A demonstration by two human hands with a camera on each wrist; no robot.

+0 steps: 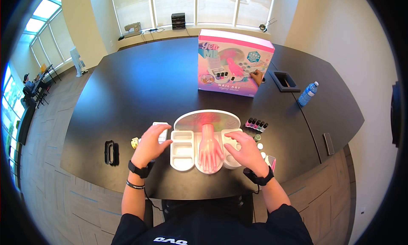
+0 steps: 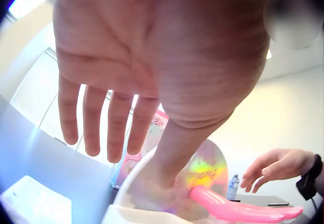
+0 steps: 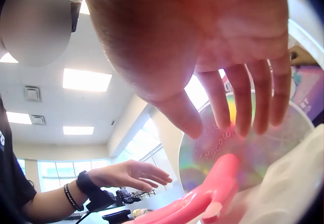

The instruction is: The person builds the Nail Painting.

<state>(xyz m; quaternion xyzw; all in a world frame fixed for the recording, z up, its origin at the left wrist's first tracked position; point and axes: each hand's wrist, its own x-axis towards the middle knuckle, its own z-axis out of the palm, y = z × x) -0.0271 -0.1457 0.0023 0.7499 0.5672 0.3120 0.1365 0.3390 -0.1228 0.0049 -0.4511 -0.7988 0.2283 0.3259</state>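
Observation:
A pink model hand (image 1: 208,149) lies palm down on a white stand, with a rounded iridescent panel (image 1: 191,121) behind it. On its left side is a white tray with compartments (image 1: 182,150); a second white tray (image 1: 230,161) flanks it on the right. My left hand (image 1: 151,143) hovers beside the left tray, fingers extended and palm bare in the left wrist view. Above the right tray is my right hand (image 1: 247,151), its fingers spread and slightly bent, holding nothing. Part of the right tray is hidden under it.
A large nail art box (image 1: 233,68) stands behind the set. Right of it are nail polish bottles (image 1: 256,124), small jars (image 1: 257,138), a water bottle (image 1: 308,93) and a phone (image 1: 328,143). To the left lie a black band-like object (image 1: 109,152) and a yellow item (image 1: 135,143).

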